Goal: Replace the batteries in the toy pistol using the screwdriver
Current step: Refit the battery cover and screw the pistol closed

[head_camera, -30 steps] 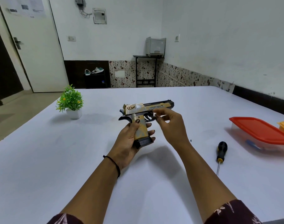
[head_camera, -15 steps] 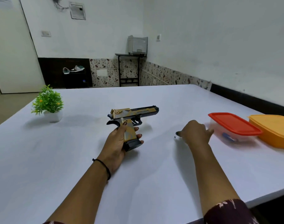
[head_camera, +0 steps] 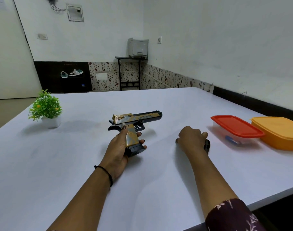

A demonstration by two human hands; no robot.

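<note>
My left hand (head_camera: 120, 147) grips the gold and black toy pistol (head_camera: 135, 119) by its handle, upright above the white table (head_camera: 75, 164), barrel pointing right. My right hand (head_camera: 190, 137) lies on the table to the right, fingers curled over the black handle of the screwdriver (head_camera: 207, 145). Only a bit of that handle shows past the hand; the shaft is hidden.
A clear box with a red lid (head_camera: 235, 127) and an orange box (head_camera: 279, 132) sit at the right, close to my right hand. A small potted plant (head_camera: 46, 109) stands at the far left. The table's near right edge runs under my right forearm.
My right hand left the pistol's trigger area, went right to the screwdriver and now curls over its handle. My left hand keeps holding the pistol. The camera view turned right.
</note>
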